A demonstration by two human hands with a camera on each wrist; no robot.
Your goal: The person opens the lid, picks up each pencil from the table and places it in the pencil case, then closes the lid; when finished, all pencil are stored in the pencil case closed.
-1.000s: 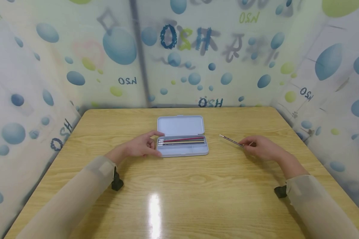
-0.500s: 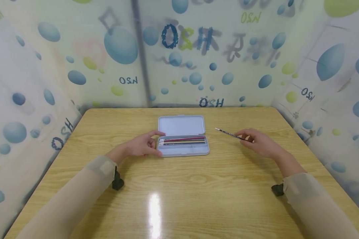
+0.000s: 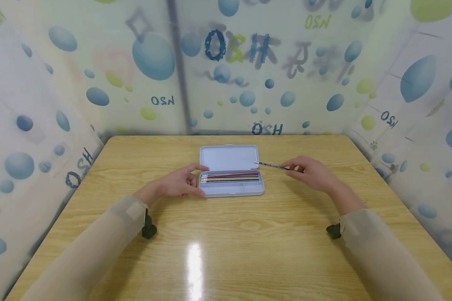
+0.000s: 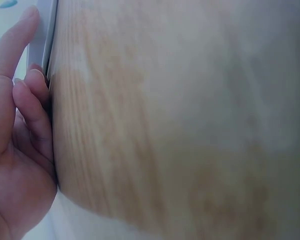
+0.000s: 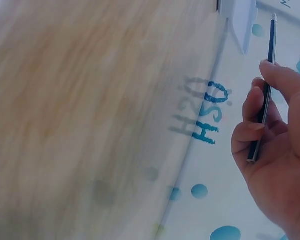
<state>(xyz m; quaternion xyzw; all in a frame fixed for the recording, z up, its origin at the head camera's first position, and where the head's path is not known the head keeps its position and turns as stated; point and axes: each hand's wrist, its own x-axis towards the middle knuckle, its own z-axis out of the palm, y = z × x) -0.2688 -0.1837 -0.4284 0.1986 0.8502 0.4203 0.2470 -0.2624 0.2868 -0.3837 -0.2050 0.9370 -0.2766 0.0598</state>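
A pale blue pencil case (image 3: 220,191) lies open on the table, its lid (image 3: 229,156) folded back to the far side. Several pencils (image 3: 231,177), one of them red, lie side by side in its rear compartment, white ends to the left. My left hand (image 3: 175,182) holds the case's left end between thumb and index finger, the other fingers curled in. Between thumb and fingers, my right hand (image 3: 310,172) pinches a dark pencil (image 3: 273,166), whose white tip points left and overlaps the lid's right edge. In the right wrist view the pencil (image 5: 272,42) runs across the curled fingers.
The wood-grain table (image 3: 226,234) extends on all sides of the case. A patterned curtain (image 3: 229,62) with blue and green spots stands behind it and along both sides. The case's front section has a small divider (image 3: 243,187).
My right hand has moved left with the pencil, bringing its white tip from open table to the lid's right edge. My left hand stays at the case.
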